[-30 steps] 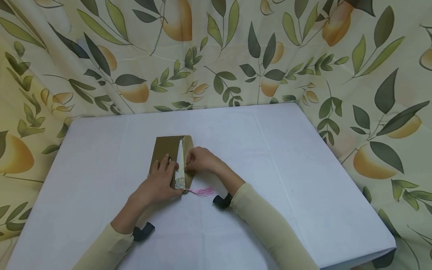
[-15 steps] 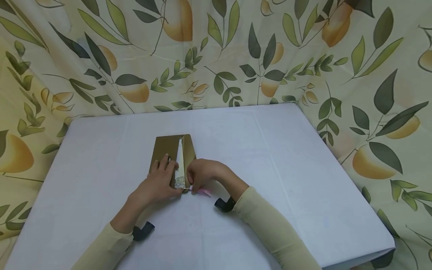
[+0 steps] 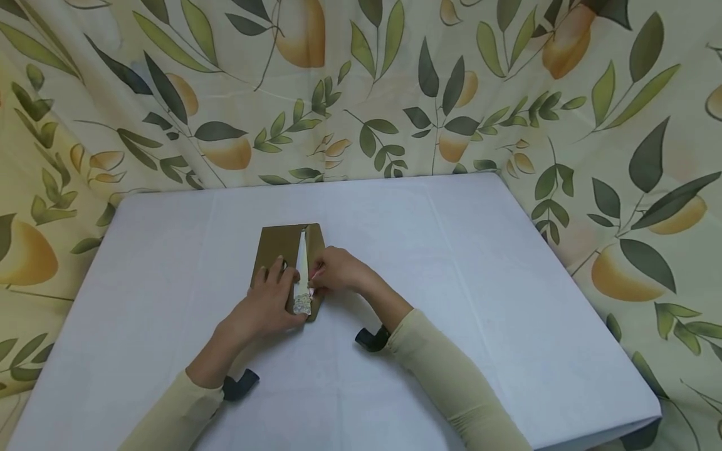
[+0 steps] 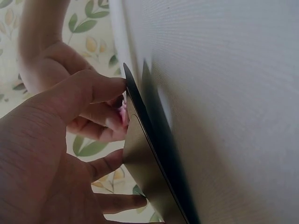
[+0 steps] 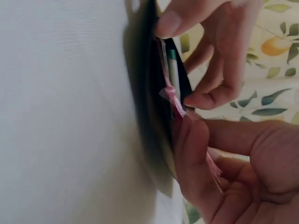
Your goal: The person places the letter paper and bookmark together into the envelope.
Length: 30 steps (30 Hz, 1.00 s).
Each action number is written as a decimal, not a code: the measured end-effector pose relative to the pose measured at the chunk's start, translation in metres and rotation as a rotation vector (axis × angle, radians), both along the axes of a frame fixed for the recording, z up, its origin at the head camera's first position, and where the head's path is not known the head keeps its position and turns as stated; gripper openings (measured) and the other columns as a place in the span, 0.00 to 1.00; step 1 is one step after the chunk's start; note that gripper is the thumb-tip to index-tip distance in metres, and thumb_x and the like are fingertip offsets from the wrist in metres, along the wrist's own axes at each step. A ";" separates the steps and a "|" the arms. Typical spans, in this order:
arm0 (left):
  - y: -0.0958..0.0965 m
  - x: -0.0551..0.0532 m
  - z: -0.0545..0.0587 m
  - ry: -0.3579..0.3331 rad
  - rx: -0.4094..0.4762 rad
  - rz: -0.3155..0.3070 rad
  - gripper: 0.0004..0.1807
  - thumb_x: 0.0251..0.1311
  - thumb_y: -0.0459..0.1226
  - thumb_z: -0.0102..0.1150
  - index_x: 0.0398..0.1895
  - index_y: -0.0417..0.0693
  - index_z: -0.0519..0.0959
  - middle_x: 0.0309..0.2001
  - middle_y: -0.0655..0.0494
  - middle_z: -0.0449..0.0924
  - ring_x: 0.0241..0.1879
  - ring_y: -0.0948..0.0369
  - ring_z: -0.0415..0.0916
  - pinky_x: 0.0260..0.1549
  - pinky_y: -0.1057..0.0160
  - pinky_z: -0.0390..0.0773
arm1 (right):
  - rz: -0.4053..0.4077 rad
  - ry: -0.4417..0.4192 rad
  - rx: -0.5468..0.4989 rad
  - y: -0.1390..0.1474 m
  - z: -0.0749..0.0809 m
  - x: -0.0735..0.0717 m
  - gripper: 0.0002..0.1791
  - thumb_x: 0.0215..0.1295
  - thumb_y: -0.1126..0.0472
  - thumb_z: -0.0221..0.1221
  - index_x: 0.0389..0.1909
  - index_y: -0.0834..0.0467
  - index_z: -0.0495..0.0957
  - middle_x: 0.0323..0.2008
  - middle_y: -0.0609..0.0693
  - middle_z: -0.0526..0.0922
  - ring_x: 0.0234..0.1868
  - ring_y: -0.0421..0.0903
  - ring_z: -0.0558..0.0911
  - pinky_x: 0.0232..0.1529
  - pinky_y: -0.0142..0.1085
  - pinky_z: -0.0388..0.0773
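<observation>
A brown folder-like notebook (image 3: 276,241) lies on the table, with a narrow white tapered strip (image 3: 302,257) showing lengthwise, glittery at its lower end. My left hand (image 3: 265,307) rests on the notebook with fingers spread, thumb at its near edge. My right hand (image 3: 338,269) pinches a pink tassel (image 5: 174,98) beside the strip. In the right wrist view the tassel is knotted to a thin clear piece (image 5: 165,58), and a white stick with a green end (image 5: 173,70) lies next to it inside the dark fold. The left wrist view shows the brown cover (image 4: 145,168) edge-on.
A white cloth (image 3: 451,263) covers the table. Behind it hangs a curtain (image 3: 361,94) printed with fruit and leaves. Black straps or mounts (image 3: 240,384) sit at both wrists.
My right hand moved down to the tassel at the near edge, took hold of it, then brought it up alongside the strip. My left hand stayed in place.
</observation>
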<state>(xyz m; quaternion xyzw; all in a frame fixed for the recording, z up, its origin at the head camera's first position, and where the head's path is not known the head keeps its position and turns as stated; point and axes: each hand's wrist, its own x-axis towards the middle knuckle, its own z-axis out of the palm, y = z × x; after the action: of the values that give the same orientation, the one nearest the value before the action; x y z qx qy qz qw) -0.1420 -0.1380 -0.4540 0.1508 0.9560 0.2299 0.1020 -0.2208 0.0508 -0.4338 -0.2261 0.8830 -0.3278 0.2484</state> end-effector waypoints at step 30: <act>-0.001 0.000 0.003 -0.013 -0.004 -0.007 0.44 0.58 0.50 0.73 0.70 0.37 0.62 0.78 0.26 0.43 0.71 0.21 0.47 0.54 0.22 0.65 | -0.224 -0.148 -0.251 -0.016 -0.025 -0.009 0.02 0.67 0.72 0.66 0.39 0.67 0.85 0.29 0.53 0.85 0.25 0.42 0.85 0.31 0.33 0.83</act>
<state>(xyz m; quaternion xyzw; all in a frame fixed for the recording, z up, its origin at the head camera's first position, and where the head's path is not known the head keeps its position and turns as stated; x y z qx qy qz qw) -0.1422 -0.1390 -0.4514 0.1525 0.9553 0.2287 0.1092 -0.2295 0.0347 -0.4592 -0.1308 0.8342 -0.4767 0.2444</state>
